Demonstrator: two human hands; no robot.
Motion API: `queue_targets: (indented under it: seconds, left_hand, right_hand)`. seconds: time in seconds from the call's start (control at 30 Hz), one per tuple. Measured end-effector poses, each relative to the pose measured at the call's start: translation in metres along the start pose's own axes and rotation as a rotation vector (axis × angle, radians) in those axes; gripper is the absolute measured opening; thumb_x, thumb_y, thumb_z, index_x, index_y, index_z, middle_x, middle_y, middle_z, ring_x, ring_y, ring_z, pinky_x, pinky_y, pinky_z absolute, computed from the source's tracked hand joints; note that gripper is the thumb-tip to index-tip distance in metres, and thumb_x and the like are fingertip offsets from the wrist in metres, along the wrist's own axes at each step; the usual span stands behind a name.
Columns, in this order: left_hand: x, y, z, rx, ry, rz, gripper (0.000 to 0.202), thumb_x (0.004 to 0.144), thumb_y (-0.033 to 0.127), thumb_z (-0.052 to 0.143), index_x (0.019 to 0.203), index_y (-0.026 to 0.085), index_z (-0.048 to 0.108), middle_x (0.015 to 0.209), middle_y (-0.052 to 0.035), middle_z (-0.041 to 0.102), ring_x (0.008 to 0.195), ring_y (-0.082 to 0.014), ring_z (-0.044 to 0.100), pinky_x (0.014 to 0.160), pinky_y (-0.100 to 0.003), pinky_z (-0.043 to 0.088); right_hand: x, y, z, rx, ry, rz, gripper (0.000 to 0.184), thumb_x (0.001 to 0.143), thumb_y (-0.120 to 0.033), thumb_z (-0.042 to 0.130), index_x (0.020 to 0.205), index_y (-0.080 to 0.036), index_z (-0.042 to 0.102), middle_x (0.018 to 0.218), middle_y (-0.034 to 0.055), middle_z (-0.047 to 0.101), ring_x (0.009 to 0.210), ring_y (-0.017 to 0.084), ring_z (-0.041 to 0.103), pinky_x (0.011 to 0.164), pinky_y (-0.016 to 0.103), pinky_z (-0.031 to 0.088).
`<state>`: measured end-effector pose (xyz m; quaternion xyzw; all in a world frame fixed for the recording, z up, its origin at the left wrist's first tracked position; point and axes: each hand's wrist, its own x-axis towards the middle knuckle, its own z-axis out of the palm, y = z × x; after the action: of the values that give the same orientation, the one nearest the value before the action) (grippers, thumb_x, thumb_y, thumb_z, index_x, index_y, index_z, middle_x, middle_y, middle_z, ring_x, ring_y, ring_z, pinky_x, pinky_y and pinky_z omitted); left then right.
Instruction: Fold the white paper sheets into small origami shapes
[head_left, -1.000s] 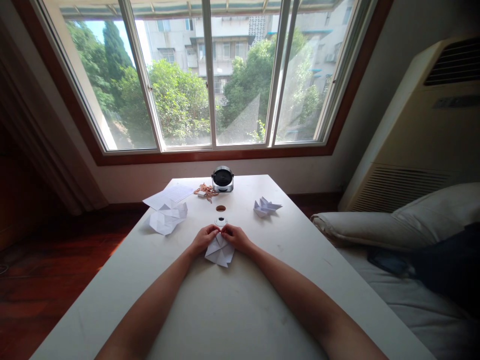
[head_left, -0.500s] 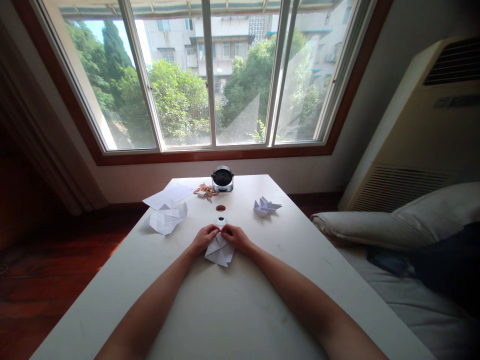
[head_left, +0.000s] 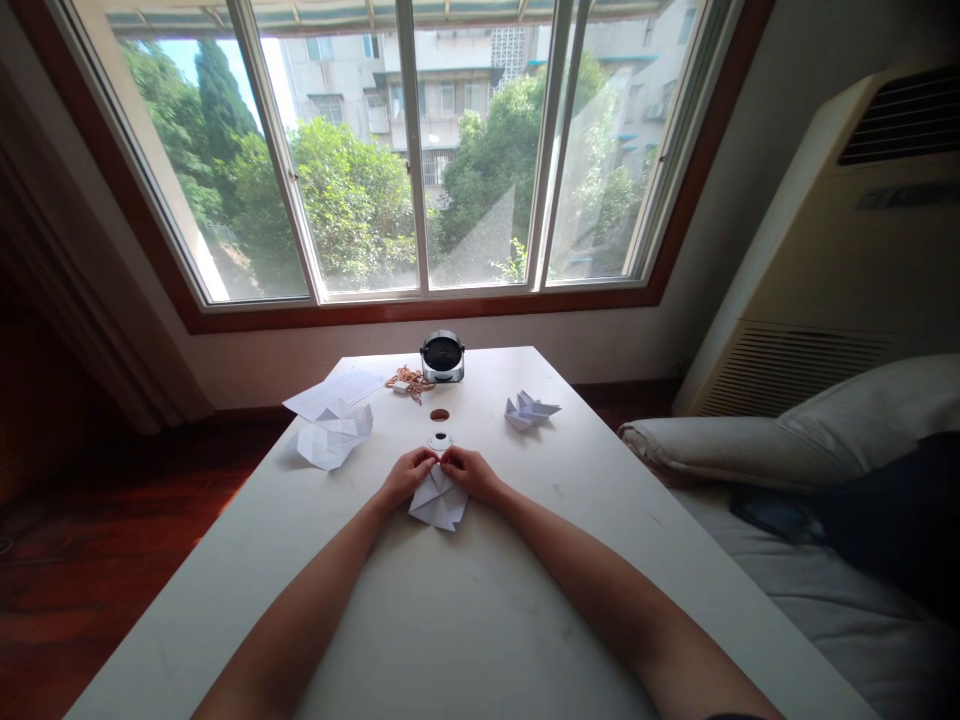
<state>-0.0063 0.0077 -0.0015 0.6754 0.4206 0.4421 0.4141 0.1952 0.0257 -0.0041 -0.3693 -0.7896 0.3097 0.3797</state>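
Head view, both hands at mid-surface.

Left hand (head_left: 405, 478): fingers curled, pinching the far tip of the paper (head_left: 439, 508) from its left side. Right hand (head_left: 469, 474): fingers curled, pinching the same tip from the right. The fingertips of the two hands meet or nearly meet over the tip; which one cannot be told.

Paper: white, multi-fold, lying on the surface (head_left: 480, 620) between the wrists. The narrow tip points away from the person, toward the window (head_left: 420, 150). The broad, jagged end faces the person. The long axis runs near to far, roughly along the surface's centre line. The near end rests flat on the surface. Whether the pinched tip is lifted cannot be told.

Edges and room:
- Just beyond the fingertips lies a white disc (head_left: 440, 440), near them but apart.
- Farther on the same line are a brown disc (head_left: 439, 414) and then a round black device (head_left: 442, 357) at the far edge, with a cord (head_left: 409, 381) to its left.
- To the far left are a loose fold (head_left: 334, 442) and a flat sheet (head_left: 334, 392), both well apart from the left hand.
- To the far right is a boat (head_left: 529, 410), well apart from the right hand.
- The stretch from the paper to the near edge carries only the forearms.
- There is open surface on both sides of the hands. The left edge drops to the floor (head_left: 90, 560). The right edge borders a bed (head_left: 825, 620).
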Motion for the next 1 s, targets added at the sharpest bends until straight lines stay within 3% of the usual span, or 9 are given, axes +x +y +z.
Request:
queue_targets:
  seconds: [0.5,1.0]
  left_hand:
    - [-0.0003,-0.0003,-0.0013,0.038,0.007,-0.018,0.027,0.086,0.039,0.06,0.096,0.017,0.071,0.093,-0.0064,0.071,0.086,-0.0199,0.062,0.077,-0.028,0.047]
    - [-0.0035,0.0039,0.0033,0.072,0.039,-0.02,0.029,0.083,0.043,0.061,0.088,0.016,0.07,0.075,-0.0022,0.065,0.065,-0.0149,0.054,0.059,-0.024,0.04]
  right_hand:
    - [-0.0001,-0.004,-0.0022,-0.021,-0.019,-0.006,0.015,0.086,-0.029,0.059,0.092,-0.02,0.068,0.079,0.0005,0.069,0.068,0.015,0.058,0.065,0.025,0.042]
    - [0.0027,0.0005,-0.0026,0.151,0.101,0.068,0.019,0.084,-0.036,0.058,0.09,-0.02,0.066,0.075,0.0006,0.063,0.07,0.017,0.054,0.065,0.027,0.043]
